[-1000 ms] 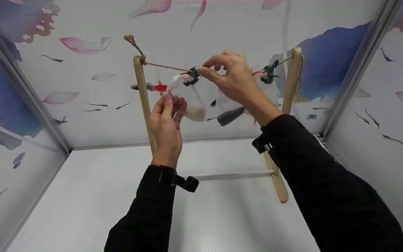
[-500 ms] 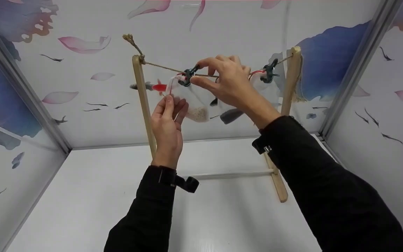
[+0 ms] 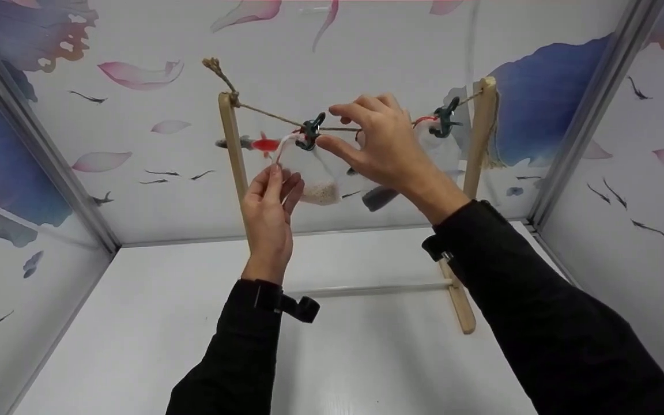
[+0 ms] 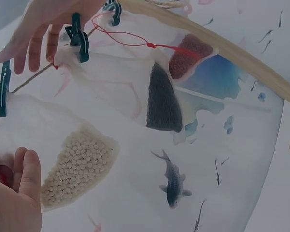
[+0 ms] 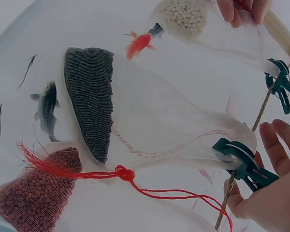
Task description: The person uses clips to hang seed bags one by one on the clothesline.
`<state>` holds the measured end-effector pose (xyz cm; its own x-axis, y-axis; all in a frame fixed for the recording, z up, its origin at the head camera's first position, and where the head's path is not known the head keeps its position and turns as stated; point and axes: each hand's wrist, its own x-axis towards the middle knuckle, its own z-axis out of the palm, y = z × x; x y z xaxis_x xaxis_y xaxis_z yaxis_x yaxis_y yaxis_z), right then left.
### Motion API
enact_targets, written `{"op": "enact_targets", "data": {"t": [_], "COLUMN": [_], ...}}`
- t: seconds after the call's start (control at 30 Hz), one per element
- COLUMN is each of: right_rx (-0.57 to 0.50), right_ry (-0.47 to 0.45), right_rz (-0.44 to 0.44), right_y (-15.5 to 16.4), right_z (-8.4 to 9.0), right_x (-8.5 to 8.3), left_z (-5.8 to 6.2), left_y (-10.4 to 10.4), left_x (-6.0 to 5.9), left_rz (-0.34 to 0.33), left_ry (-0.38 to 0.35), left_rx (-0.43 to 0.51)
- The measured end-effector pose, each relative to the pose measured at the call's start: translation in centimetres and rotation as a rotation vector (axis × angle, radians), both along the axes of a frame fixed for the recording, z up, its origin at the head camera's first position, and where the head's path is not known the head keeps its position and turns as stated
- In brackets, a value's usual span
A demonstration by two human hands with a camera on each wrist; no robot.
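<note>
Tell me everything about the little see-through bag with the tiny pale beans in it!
The bag with pale beans is thin, white see-through mesh. Small round cream beans sit bunched in its bottom corner. It hangs from a twine line, held at the top by a dark green clip. The left hand pinches its lower edge. The right hand hovers open beside the clip. Another mesh bag with dark filling hangs next to it.

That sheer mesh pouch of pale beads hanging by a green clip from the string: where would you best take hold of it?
Pinch the sheer mesh pouch of pale beads on its empty upper cloth, just below the green clip, coming from the front. The beads sag in the bottom corner, so the flat, slack top folds easily between fingertips.
</note>
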<state>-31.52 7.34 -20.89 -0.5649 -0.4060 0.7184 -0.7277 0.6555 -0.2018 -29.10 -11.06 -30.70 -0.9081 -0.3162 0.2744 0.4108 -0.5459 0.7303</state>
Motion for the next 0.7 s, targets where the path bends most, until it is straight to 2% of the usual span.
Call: {"op": "enact_targets", "data": {"t": [0.2,0.3,0.53,0.7], "right_rx": [-0.038,-0.042,-0.049,-0.045], "right_ry": [0.122,0.174,0.255,0.283], "right_rz": [0.047,0.063,0.058,0.061], "right_y": [1.0,1.7,4.0,5.4], "right_z": [-1.0,-1.8,-4.1,-6.2], "right_x": [0.7,1.0,2.1,3.3], "left_z": [-0.8,-1.2,-1.9,-2.5], "left_y": [-0.5,-0.7,-1.1,-1.6], "left_x": [-0.1,0.1,1.0,2.1], "left_rz": [0.056,0.102,0.175,0.173], "left_ry": [-0.003,0.001,0.061,0.122], "left_rx": [-0.065,-0.128,-0.341,-0.501]}}
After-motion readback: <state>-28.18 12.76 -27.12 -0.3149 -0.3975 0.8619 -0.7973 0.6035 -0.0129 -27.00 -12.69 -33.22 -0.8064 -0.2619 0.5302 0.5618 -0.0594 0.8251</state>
